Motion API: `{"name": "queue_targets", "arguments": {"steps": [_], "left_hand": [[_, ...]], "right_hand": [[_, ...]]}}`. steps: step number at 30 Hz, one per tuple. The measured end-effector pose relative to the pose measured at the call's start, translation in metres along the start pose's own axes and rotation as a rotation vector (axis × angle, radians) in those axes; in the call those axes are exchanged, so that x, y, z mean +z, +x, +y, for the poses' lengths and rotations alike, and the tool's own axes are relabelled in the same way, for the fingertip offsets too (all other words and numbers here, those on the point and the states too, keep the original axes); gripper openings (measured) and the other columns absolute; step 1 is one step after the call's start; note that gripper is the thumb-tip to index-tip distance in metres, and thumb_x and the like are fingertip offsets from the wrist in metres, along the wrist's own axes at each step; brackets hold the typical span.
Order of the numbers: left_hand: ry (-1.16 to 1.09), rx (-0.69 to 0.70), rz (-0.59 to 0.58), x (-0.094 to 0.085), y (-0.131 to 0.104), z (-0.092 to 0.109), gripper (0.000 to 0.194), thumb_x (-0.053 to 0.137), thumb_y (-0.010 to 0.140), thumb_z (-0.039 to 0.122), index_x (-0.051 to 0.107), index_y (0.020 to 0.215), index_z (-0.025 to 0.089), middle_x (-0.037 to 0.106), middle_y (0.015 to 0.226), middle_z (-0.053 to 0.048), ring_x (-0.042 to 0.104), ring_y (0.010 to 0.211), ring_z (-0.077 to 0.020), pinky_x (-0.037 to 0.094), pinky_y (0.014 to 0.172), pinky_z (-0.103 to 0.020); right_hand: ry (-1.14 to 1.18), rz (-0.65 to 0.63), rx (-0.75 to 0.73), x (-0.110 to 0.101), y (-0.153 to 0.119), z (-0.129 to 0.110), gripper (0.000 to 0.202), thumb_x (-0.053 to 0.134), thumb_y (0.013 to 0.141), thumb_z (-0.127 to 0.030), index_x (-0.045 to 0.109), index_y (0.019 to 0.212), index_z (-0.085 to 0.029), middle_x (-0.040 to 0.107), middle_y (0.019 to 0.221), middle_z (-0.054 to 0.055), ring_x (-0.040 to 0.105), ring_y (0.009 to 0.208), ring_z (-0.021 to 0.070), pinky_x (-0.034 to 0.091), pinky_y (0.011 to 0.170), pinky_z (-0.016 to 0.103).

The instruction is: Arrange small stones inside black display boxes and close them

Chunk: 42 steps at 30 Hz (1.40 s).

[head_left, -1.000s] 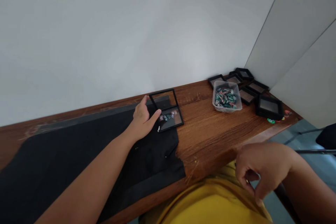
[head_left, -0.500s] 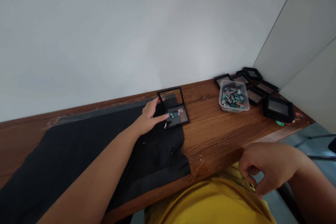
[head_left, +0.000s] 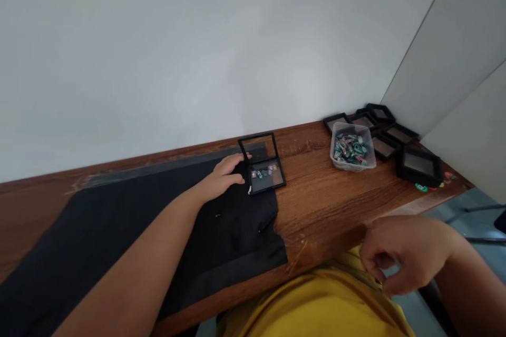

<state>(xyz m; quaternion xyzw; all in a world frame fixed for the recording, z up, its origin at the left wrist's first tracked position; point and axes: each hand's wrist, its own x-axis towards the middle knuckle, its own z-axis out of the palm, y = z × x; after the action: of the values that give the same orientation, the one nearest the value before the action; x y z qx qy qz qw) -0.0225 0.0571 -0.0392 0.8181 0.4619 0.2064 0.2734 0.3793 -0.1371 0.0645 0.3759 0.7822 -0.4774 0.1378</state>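
Observation:
A black-framed case [head_left: 283, 175] with clear panels stands hinged open, its lid raised towards the wall. Several small green, pink and pale pieces [head_left: 261, 174] lie on its lower panel. My left hand [head_left: 225, 175] is at the case's left side, thumb and fingers apart. Its fingertips reach the hinge side, partly behind the frame; whether they touch it I cannot tell. The thumb is just off the lower panel. Over my lap, near the table's front edge, my right hand [head_left: 409, 253] is loosely curled, thumb near the index finger, with nothing visible in it.
A black mat [head_left: 158, 221] covers the left part of the wooden table [head_left: 312, 195]. To the right stands a clear plastic tub [head_left: 353, 146] of small wrapped pieces. Several black frames [head_left: 419, 163] lie beyond it, with small coloured bits [head_left: 421, 187] beside them. A white wall rises behind.
My left thumb has drawn back to the left, off the pieces in the case. The right hand has hardly moved.

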Motion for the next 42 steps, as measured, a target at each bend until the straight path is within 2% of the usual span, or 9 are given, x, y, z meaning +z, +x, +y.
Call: {"name": "queue_targets", "arguments": {"steps": [7, 16, 20, 23, 25, 28, 30, 38, 42], "left_hand": [[0.05, -0.026, 0.156, 0.014, 0.005, 0.009, 0.046, 0.055, 0.087, 0.051, 0.068, 0.124, 0.028, 0.069, 0.14, -0.006, 0.054, 0.141, -0.0341, 0.037, 0.122, -0.057], [0.055, -0.004, 0.241, 0.018, 0.003, 0.021, 0.054, 0.051, 0.09, 0.067, 0.069, 0.117, 0.024, 0.073, 0.13, -0.009, 0.06, 0.134, -0.034, 0.04, 0.121, -0.057], [-0.004, -0.035, 0.307, 0.02, 0.0, 0.026, 0.06, 0.057, 0.086, 0.069, 0.066, 0.122, 0.022, 0.071, 0.131, -0.012, 0.06, 0.133, -0.0347, 0.042, 0.119, -0.056], [-0.038, -0.045, 0.294, 0.022, -0.001, 0.027, 0.069, 0.064, 0.082, 0.065, 0.058, 0.134, 0.022, 0.066, 0.139, -0.014, 0.059, 0.135, -0.036, 0.041, 0.119, -0.058], [-0.076, -0.037, 0.276, 0.024, -0.001, 0.026, 0.079, 0.067, 0.081, 0.061, 0.045, 0.146, 0.021, 0.064, 0.143, -0.016, 0.057, 0.137, -0.0366, 0.039, 0.12, -0.06], [-0.098, -0.052, 0.289, 0.028, 0.001, 0.024, 0.097, 0.069, 0.081, 0.057, 0.022, 0.157, 0.019, 0.063, 0.143, -0.02, 0.054, 0.14, -0.0389, 0.034, 0.12, -0.065], [-0.088, -0.067, 0.3, 0.031, 0.003, 0.024, 0.103, 0.07, 0.08, 0.055, 0.015, 0.159, 0.018, 0.063, 0.142, -0.02, 0.053, 0.14, -0.0404, 0.032, 0.12, -0.067], [-0.048, -0.015, 0.257, 0.035, 0.005, 0.031, 0.116, 0.075, 0.075, 0.054, 0.006, 0.161, 0.017, 0.065, 0.139, -0.021, 0.054, 0.138, -0.0419, 0.037, 0.117, -0.065], [-0.024, -0.025, 0.245, 0.033, 0.005, 0.034, 0.113, 0.075, 0.077, 0.052, 0.007, 0.16, 0.019, 0.066, 0.139, -0.019, 0.057, 0.136, -0.0408, 0.038, 0.117, -0.064]], "right_hand": [[0.074, -0.048, 0.004, -0.001, 0.003, 0.001, 0.013, 0.079, 0.066, -0.024, 0.069, 0.072, -0.018, 0.055, 0.061, -0.007, 0.049, 0.055, 0.0077, 0.033, 0.052, 0.021], [0.228, -0.195, -0.209, 0.006, 0.013, 0.017, 0.035, 0.087, 0.072, -0.049, 0.07, 0.071, -0.018, 0.049, 0.051, -0.01, 0.044, 0.043, 0.0055, 0.032, 0.049, 0.021], [0.229, -0.2, -0.249, 0.006, 0.014, 0.018, 0.028, 0.088, 0.07, -0.039, 0.07, 0.071, -0.018, 0.049, 0.051, -0.01, 0.044, 0.042, 0.0044, 0.032, 0.048, 0.019], [0.223, -0.2, -0.263, 0.005, 0.015, 0.017, 0.017, 0.086, 0.066, -0.023, 0.07, 0.071, -0.017, 0.051, 0.052, -0.011, 0.047, 0.044, 0.0036, 0.034, 0.048, 0.017], [0.225, -0.197, -0.269, 0.005, 0.016, 0.016, 0.017, 0.084, 0.062, -0.015, 0.068, 0.068, -0.017, 0.051, 0.052, -0.012, 0.047, 0.044, 0.0031, 0.035, 0.049, 0.016], [0.239, -0.209, -0.286, 0.004, 0.018, 0.016, 0.019, 0.082, 0.058, -0.01, 0.067, 0.066, -0.017, 0.049, 0.051, -0.012, 0.045, 0.044, 0.0023, 0.035, 0.049, 0.016], [0.26, -0.226, -0.303, 0.004, 0.019, 0.017, 0.019, 0.082, 0.057, -0.009, 0.068, 0.067, -0.017, 0.049, 0.051, -0.012, 0.046, 0.045, 0.0024, 0.035, 0.05, 0.016], [0.308, -0.22, -0.339, 0.004, 0.023, 0.017, 0.012, 0.079, 0.064, -0.019, 0.069, 0.069, -0.017, 0.05, 0.051, -0.011, 0.046, 0.046, 0.0044, 0.036, 0.05, 0.019], [0.33, -0.222, -0.39, 0.005, 0.028, 0.02, 0.016, 0.081, 0.059, -0.017, 0.07, 0.07, -0.017, 0.049, 0.051, -0.012, 0.046, 0.046, 0.0038, 0.034, 0.049, 0.018]]}}
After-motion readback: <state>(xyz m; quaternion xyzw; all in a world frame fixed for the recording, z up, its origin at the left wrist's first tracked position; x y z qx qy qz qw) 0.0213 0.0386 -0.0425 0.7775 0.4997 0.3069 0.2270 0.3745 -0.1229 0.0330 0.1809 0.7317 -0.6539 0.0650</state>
